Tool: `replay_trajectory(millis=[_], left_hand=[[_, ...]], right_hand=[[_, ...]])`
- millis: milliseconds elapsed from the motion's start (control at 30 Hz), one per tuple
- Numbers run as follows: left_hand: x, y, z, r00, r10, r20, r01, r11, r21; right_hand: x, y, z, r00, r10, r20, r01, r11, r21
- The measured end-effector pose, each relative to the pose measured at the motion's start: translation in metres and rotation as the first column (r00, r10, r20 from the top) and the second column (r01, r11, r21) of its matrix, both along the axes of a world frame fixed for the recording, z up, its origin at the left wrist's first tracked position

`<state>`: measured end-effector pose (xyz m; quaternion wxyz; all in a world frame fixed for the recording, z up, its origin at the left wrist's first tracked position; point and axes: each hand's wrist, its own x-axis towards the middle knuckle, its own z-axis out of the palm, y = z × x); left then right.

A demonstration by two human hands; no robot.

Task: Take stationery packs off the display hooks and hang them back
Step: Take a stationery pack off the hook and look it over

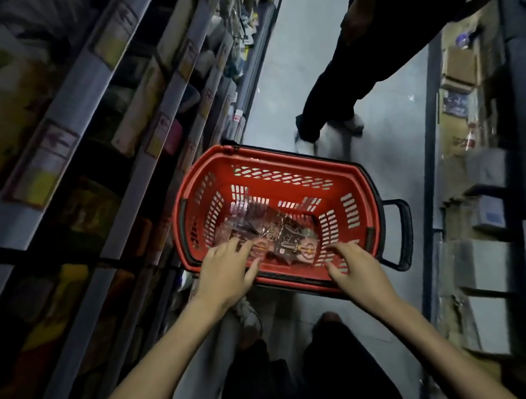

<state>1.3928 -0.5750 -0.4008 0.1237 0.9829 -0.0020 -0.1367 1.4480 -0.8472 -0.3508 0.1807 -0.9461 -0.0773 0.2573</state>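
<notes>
Though blurred, packs (275, 234) in basket (278, 159), between hands (230, 270) (356, 265).

Dim aisle (312, 72) between stocked shelves (89, 127)

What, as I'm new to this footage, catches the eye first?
A red slotted plastic shopping basket sits mid-aisle on the grey floor, clear-wrapped stationery packs inside. The left hand and right hand reach over its near rim. Beyond it stand another person's dark-trousered legs.

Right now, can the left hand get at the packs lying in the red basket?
Probably yes. The left hand is over the open top of the basket, its fingers spread right at the packs, and nothing shows between them.
</notes>
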Motion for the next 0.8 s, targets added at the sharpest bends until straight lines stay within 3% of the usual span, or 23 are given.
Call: replay_trajectory(millis=[167,467,800], left_hand=[[0.016,0.003,-0.035,0.996,0.039,-0.08,-0.042,0.999,-0.032],[0.023,-0.007,-0.066,0.957,0.263,-0.12,-0.266,0.964,-0.01],[0.022,-0.011,-0.077,0.94,0.336,-0.066,-0.332,0.941,0.062]], right_hand=[[0.055,0.018,-0.05,0.987,0.042,-0.157,-0.05,0.998,-0.046],[0.119,0.039,-0.18,0.892,0.176,-0.416,-0.246,0.962,-0.121],[0.134,0.037,-0.277,0.891,0.19,-0.412,-0.304,0.925,-0.23]])
